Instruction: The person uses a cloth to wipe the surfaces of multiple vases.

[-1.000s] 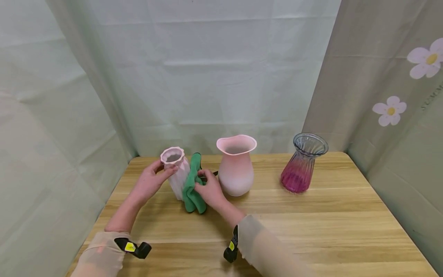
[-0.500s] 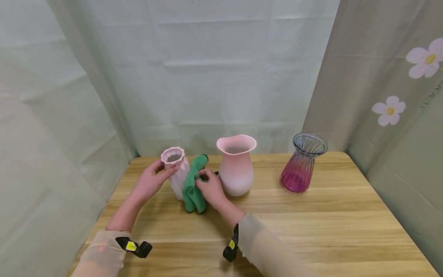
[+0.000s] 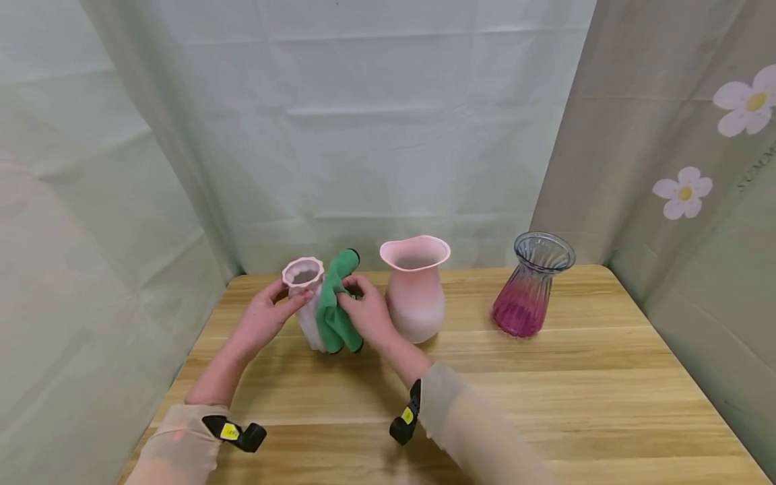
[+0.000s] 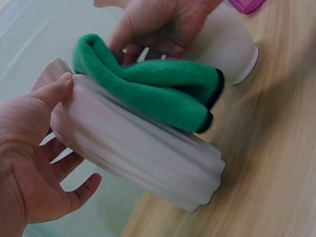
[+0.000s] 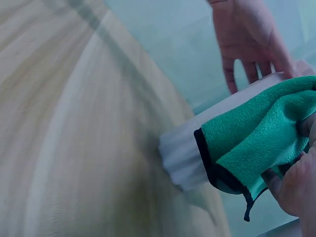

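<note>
A small pale pink fluted vase (image 3: 308, 322) with a scalloped rim stands at the table's left. My left hand (image 3: 263, 316) grips it just below the rim, thumb on the near side; in the left wrist view some of that hand's fingers (image 4: 85, 191) are off the surface. A green cloth (image 4: 143, 89) with black edging lies against the vase's right side. My right hand (image 3: 368, 311) pinches this cloth in a bunch, holding it to the vase wall; its fingertips are partly hidden in the folds.
Right behind my right hand stands a larger pink-and-white vase (image 3: 415, 303) with a wavy rim. Farther right is a ribbed glass vase (image 3: 526, 296), blue-grey above and magenta below. The wooden table (image 3: 545, 404) ends at a pale curtain (image 3: 376, 135).
My right hand has moved the cloth a little upward along the vase's side, after a slight shift of its top to the right. The left hand and the vase have hardly moved.
</note>
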Motion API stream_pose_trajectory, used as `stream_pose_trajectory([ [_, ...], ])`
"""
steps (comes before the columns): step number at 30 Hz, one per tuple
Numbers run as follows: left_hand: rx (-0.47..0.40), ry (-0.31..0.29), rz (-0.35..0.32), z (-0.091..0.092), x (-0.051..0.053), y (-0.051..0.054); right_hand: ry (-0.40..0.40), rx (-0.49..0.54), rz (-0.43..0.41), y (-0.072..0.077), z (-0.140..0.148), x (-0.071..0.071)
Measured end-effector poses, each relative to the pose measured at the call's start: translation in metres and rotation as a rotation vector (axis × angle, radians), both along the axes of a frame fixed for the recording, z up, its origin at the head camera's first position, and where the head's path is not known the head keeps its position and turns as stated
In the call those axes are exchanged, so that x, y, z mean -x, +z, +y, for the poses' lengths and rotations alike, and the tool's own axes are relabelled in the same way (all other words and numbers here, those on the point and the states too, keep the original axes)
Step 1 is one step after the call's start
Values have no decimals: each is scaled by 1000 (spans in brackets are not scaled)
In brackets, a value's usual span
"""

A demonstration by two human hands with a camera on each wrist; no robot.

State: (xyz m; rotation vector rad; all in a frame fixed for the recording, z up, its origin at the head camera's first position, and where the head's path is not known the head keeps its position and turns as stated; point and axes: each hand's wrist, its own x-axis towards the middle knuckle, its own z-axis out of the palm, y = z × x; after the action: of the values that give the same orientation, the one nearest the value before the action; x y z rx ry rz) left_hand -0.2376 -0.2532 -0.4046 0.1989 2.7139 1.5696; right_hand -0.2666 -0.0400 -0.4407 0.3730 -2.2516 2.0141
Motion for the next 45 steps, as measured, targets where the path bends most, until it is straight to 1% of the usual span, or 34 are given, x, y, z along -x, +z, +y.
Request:
stream_pose_trajectory([
  [5, -6, -13, 0, -1, 2, -3, 44, 4, 51, 12, 1, 1],
  [8, -5, -13, -2, -1, 2, -4, 64, 5, 49, 15, 2, 1],
  [14, -3, -6, -4, -1, 2, -2, 55, -30, 35, 14, 2, 3],
  [24, 4, -4, 10, 0, 1, -1, 35, -41, 56, 9, 2, 3],
  [29, 1, -5, 17, 1, -1, 1, 38, -22, 57, 3, 2, 3],
  [37, 13, 4, 19, 1, -1, 2, -2, -29, 7, -13, 1, -3],
  [40, 12, 4, 20, 1, -1, 2, -24, -35, 5, -21, 0, -5],
  [45, 1, 6, 19, 1, -1, 2, -49, -48, -4, -40, -3, -8],
])
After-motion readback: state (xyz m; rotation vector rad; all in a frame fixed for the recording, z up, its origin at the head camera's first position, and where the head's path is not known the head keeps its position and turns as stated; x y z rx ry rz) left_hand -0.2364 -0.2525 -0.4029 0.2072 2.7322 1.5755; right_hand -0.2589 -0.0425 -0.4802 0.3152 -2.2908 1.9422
